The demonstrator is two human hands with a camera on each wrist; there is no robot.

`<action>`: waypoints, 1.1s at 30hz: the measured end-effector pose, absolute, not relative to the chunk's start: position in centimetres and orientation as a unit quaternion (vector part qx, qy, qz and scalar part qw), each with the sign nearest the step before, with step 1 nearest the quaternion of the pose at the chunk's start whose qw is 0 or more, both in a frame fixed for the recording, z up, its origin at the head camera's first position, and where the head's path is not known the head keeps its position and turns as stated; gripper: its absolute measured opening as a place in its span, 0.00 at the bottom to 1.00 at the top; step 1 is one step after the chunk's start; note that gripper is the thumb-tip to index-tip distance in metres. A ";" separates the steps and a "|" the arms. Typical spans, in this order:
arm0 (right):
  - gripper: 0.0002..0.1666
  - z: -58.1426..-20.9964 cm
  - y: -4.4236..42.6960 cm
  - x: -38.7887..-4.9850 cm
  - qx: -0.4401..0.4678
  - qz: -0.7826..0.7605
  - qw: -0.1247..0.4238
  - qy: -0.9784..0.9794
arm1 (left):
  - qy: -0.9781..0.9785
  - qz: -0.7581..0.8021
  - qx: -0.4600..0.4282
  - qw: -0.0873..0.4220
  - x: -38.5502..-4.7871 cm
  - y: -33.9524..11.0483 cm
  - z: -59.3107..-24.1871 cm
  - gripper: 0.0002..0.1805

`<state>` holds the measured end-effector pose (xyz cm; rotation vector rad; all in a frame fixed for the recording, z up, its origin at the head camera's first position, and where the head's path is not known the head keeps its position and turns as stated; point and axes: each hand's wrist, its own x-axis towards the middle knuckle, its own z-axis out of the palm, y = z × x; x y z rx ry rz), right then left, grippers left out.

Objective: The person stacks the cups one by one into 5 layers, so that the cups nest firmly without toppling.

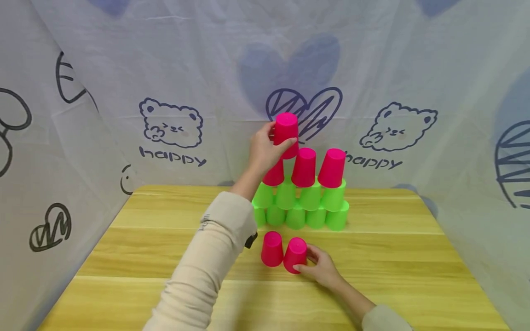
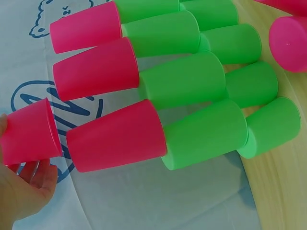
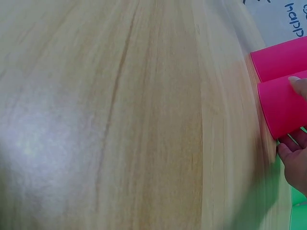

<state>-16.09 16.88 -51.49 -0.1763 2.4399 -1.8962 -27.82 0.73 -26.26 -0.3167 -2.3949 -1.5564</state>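
My left hand (image 1: 264,149) grips an upside-down pink cup (image 1: 286,123) above a stack of cups. In the left wrist view, a small gap parts this held cup (image 2: 31,134) from the pink cups (image 2: 115,136) below it. Three pink cups (image 1: 304,169) form the stack's upper row; two rows of green cups (image 1: 296,217) stand beneath, all upside down. Nearer the front, my right hand (image 1: 324,270) holds a pink cup (image 1: 294,252) at its side, on the table. Another pink cup (image 1: 271,249) stands just left of it. My left forearm hides part of the stack's left end.
The cups stand on a wooden table (image 1: 393,248) with rounded back corners. Behind it hangs a pale cloth (image 1: 232,69) printed with hearts and bears. My left sleeve (image 1: 194,271) reaches across the table's middle.
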 end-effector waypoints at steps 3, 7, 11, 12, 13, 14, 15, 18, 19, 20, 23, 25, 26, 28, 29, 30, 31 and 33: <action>0.32 -51.4 16.8 -16.0 -0.050 -0.613 0.016 0.788 | -0.827 -0.534 -0.111 0.136 -27.9 1.1 -26.2 0.30; 0.32 -51.4 16.7 -16.0 -0.047 -0.610 0.010 0.791 | -0.827 -0.533 -0.112 0.140 -28.0 1.5 -26.0 0.30; 0.32 -51.4 16.7 -16.1 -0.045 -0.609 0.008 0.792 | -0.827 -0.533 -0.111 0.138 -28.1 1.8 -26.0 0.30; 0.32 -51.3 16.7 -16.1 -0.045 -0.608 0.008 0.792 | -0.827 -0.534 -0.113 0.137 -28.2 1.9 -26.1 0.31; 0.32 -51.3 16.7 -16.0 -0.044 -0.608 0.008 0.793 | -0.827 -0.534 -0.114 0.135 -28.2 2.0 -26.2 0.31; 0.32 -51.3 16.7 -16.0 -0.043 -0.607 0.009 0.794 | -0.827 -0.534 -0.117 0.133 -28.3 2.1 -26.2 0.31; 0.32 -51.3 16.7 -16.0 -0.042 -0.606 0.010 0.794 | -0.827 -0.533 -0.120 0.131 -28.4 2.2 -26.3 0.32; 0.32 -51.3 16.8 -16.0 -0.046 -0.601 0.015 0.798 | -0.827 -0.533 -0.125 0.124 -28.5 2.4 -26.7 0.32; 0.32 -51.3 16.9 -15.9 -0.047 -0.601 0.018 0.798 | -0.828 -0.533 -0.125 0.123 -28.5 2.4 -26.8 0.32; 0.32 -51.3 16.9 -15.9 -0.049 -0.600 0.020 0.798 | -0.828 -0.533 -0.125 0.123 -28.6 2.5 -26.9 0.32; 0.32 -51.3 16.9 -15.9 -0.054 -0.601 0.025 0.797 | -0.827 -0.534 -0.121 0.126 -28.7 2.6 -27.0 0.32; 0.32 -51.2 16.9 -15.9 -0.054 -0.602 0.025 0.796 | -0.828 -0.533 -0.119 0.129 -28.7 2.6 -27.0 0.32; 0.32 -51.2 16.9 -15.9 -0.054 -0.602 0.025 0.797 | -0.828 -0.533 -0.117 0.130 -28.8 2.6 -27.0 0.31; 0.32 -51.2 16.9 -15.9 -0.055 -0.601 0.024 0.797 | -0.829 -0.531 -0.113 0.134 -28.8 2.6 -27.0 0.31; 0.32 -51.2 16.9 -15.9 -0.056 -0.602 0.024 0.796 | -0.829 -0.531 -0.112 0.135 -28.9 2.6 -26.9 0.31; 0.32 -51.2 16.9 -15.9 -0.059 -0.602 0.023 0.796 | -0.830 -0.529 -0.110 0.136 -28.9 2.6 -26.9 0.31; 0.32 -51.2 16.9 -15.9 -0.060 -0.602 0.023 0.796 | -0.831 -0.528 -0.108 0.137 -28.9 2.6 -26.9 0.31; 0.32 -51.2 16.9 -15.9 -0.064 -0.602 0.022 0.796 | -0.833 -0.526 -0.104 0.137 -28.9 2.6 -26.9 0.31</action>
